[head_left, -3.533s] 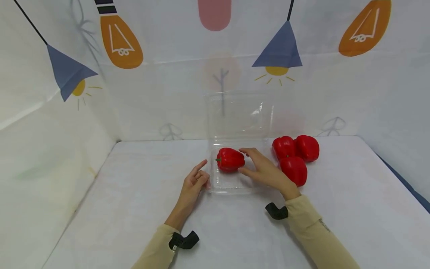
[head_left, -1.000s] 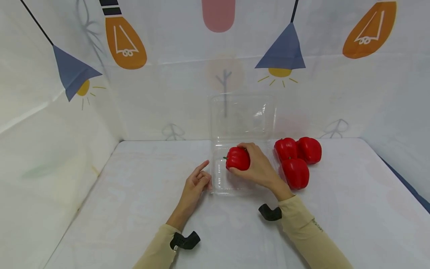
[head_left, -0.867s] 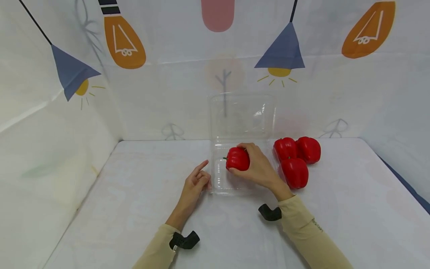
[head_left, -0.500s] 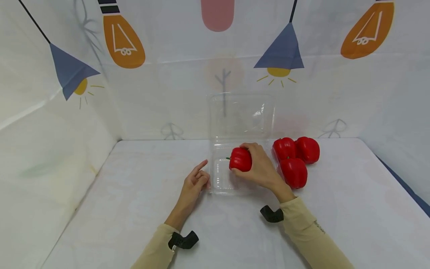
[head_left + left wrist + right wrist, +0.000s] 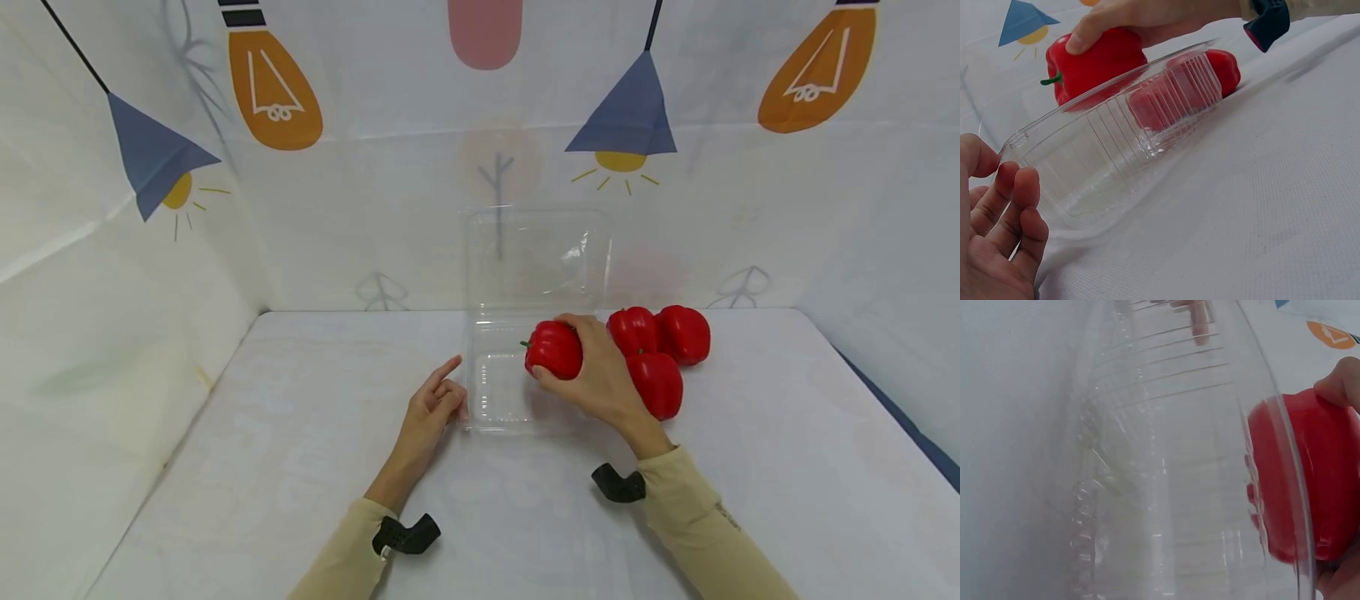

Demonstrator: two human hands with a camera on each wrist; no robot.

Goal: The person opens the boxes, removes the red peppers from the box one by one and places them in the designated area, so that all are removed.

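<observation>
A red bell pepper (image 5: 553, 350) with a green stem is in my right hand (image 5: 603, 379), gripped between thumb and fingers. It hangs over the right part of a clear plastic clamshell container (image 5: 495, 408). In the left wrist view the held pepper (image 5: 1094, 65) is raised at about rim height, its lower side seen through the clear wall. My left hand (image 5: 427, 417) is at the container's front left, index finger pointing out. In the left wrist view the left hand's thumb and curled fingers (image 5: 1007, 219) pinch the container's rim at a corner.
The container's clear lid (image 5: 536, 258) stands upright against the patterned cloth backdrop. Three more red bell peppers (image 5: 656, 383) sit clustered right of the container, close to my right wrist. White cloth (image 5: 300, 400) covers the table, and cloth walls enclose the back and sides.
The pepper lay in the container with my right hand beside it; now that hand grips it, raised and shifted right. The left hand has stayed at the container's edge.
</observation>
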